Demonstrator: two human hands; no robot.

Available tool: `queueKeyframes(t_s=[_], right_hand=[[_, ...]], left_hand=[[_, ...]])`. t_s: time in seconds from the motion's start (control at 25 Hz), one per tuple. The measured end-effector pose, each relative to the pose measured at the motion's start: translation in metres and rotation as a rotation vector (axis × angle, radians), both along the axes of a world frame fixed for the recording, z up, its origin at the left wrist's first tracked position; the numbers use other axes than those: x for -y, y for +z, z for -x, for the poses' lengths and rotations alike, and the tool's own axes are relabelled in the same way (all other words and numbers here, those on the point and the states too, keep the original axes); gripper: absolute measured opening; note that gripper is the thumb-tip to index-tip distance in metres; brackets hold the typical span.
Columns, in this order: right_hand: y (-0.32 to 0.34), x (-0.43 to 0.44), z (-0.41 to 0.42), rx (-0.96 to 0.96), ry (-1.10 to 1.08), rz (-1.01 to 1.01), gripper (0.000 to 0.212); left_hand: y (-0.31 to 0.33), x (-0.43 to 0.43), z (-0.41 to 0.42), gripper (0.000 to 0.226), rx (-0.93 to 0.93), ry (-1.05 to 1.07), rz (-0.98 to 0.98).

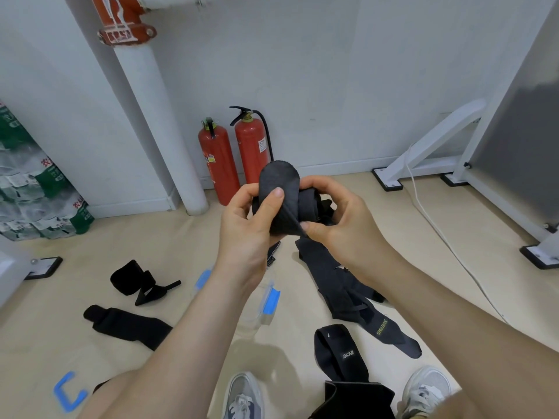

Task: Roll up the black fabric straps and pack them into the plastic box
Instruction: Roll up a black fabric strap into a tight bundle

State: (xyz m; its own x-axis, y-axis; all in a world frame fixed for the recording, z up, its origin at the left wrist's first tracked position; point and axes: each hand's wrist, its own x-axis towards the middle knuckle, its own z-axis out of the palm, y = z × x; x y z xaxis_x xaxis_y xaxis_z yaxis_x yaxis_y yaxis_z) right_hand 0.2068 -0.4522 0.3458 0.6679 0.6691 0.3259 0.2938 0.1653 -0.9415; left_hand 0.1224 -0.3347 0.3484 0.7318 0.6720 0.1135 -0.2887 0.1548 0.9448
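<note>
Black strap [282, 189] held at frame centre, partly rolled, gripped by both hands above the floor.
- Left hand [248, 225]: closed on the strap, thumb pressed flat on the front flap, fingers curled behind it.
- Right hand [341, 219]: fingers wrapped round the rolled part, thumb tip pinched at the flap's lower edge.
- The rounded strap end is seen sticking up above the left thumb.

Plastic box [252, 320]: clear, with blue latches, on the floor at centre just below the hands, largely hidden by the left forearm. Contents cannot be told.

Other straps on the floor:
- Long dark strap [341, 285] laid from under the right hand toward lower right, with yellow-green lettering near its far end. Whether it is joined to the held strap cannot be told.
- Lettered strap [335, 349] at lower centre-right, near a black fabric piece [357, 400] at the bottom edge.
- Rolled strap [130, 281] at left, loose tail pointed right.
- Flat strap [127, 325] just below it.

Background: two red fire extinguishers [252, 146] against the wall above the hands, white pipe [157, 116] at upper left, bottled water packs [36, 192] at far left, white frame [423, 152] and white cable [423, 207] at right. Grey shoes [242, 397] at the bottom edge. Blue bracket [68, 391] at lower left.
</note>
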Motion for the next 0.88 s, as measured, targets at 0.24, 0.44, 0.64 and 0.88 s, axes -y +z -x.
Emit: queueKeyframes(t_s=[0.24,0.44,0.64,0.88], right_hand=[[0.004,-0.003,0.002,-0.338,0.11,-0.059,0.022],[0.003,-0.004,0.004,-0.379,-0.035,-0.079,0.013],[-0.001,-0.004,0.008,0.159,-0.129,0.01,0.017],[0.006,0.0,-0.002,-0.147,0.078,0.143,0.044]], left_hand=[[-0.003,0.001,0.001,0.018,-0.025,0.094,-0.201],[-0.005,0.005,-0.003,0.033,0.026,0.106,-0.143],[0.0,-0.002,0.001,0.015,-0.303,-0.126,-0.043],[0.007,-0.009,0.007,0.011,-0.106,-0.04,-0.25]])
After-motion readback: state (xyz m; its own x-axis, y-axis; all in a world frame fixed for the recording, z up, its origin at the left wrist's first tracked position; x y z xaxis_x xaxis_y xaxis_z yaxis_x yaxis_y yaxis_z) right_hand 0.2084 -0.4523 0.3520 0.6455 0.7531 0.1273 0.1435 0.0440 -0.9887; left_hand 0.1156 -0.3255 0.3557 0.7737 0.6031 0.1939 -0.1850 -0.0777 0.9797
